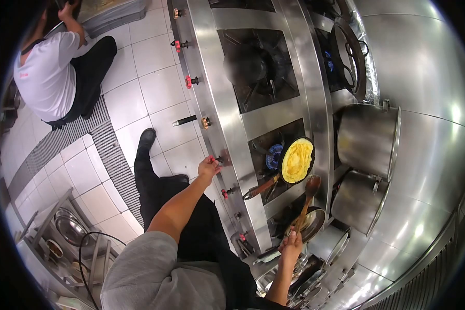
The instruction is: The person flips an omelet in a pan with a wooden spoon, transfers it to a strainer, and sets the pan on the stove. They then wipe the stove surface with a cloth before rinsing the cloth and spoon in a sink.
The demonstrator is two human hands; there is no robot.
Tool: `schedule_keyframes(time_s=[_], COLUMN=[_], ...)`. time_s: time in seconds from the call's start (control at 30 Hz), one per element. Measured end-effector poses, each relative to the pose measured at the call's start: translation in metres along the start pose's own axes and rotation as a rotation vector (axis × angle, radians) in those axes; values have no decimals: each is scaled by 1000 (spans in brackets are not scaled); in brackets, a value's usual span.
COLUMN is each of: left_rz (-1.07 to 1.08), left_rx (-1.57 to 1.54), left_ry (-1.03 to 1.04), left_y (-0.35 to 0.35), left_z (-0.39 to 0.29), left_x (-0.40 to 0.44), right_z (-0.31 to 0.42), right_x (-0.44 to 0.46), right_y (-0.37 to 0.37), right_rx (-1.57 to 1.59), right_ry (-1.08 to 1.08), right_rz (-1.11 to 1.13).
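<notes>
My left hand is closed on a red stove knob at the front of the steel range. In my right hand is a wooden spoon, its bowl raised near the edge of a frying pan. Inside that pan lies a yellow omelette, browned in patches. The pan sits partly off a lit blue burner, its brown handle pointing toward the front edge. A second pan is partly behind my right hand and the spoon.
Two large steel pots stand behind the burners, with a smaller pot nearer me. Another flame burns at the back, beside a large dark pan. A black-handled tool juts from the range front. A co-worker crouches at the upper left.
</notes>
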State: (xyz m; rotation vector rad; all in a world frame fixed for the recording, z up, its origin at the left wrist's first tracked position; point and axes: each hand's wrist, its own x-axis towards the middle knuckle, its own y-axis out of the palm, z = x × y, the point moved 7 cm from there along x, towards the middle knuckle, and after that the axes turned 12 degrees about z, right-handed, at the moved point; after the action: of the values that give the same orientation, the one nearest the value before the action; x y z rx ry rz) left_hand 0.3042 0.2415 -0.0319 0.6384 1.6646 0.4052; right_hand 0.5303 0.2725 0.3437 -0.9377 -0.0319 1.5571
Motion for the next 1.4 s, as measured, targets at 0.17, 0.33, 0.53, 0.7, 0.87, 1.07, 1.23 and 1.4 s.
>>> schedule_keyframes(time_s=[0.17, 0.33, 0.53, 0.7, 0.87, 1.07, 1.23, 1.4], left_rz=[-16, -11, -3, -6, 23, -147, 380, 510], left_rx=[-16, 14, 29, 29, 35, 299, 1142, 1469], left_ry=[-5, -7, 0, -4, -19, -125, 494, 342], left_y=[-1, 0, 1, 0, -5, -14, 134, 178], left_z=[0, -2, -1, 1, 8, 23, -15, 17], left_x=[-1, -3, -2, 1, 7, -42, -149, -129], right_z=[-3, -11, -10, -11, -21, -15, -31, -28], right_x=[-1, 1, -2, -4, -1, -7, 2, 0], right_y=[0, -2, 0, -2, -7, -9, -11, -3], right_rx=[-5, -14, -8, -22, -49, -9, 15, 24], right_ry=[-1, 4, -5, -1, -15, -35, -86, -119], right_rz=[12, 10, 23, 15, 13, -33, -29, -16])
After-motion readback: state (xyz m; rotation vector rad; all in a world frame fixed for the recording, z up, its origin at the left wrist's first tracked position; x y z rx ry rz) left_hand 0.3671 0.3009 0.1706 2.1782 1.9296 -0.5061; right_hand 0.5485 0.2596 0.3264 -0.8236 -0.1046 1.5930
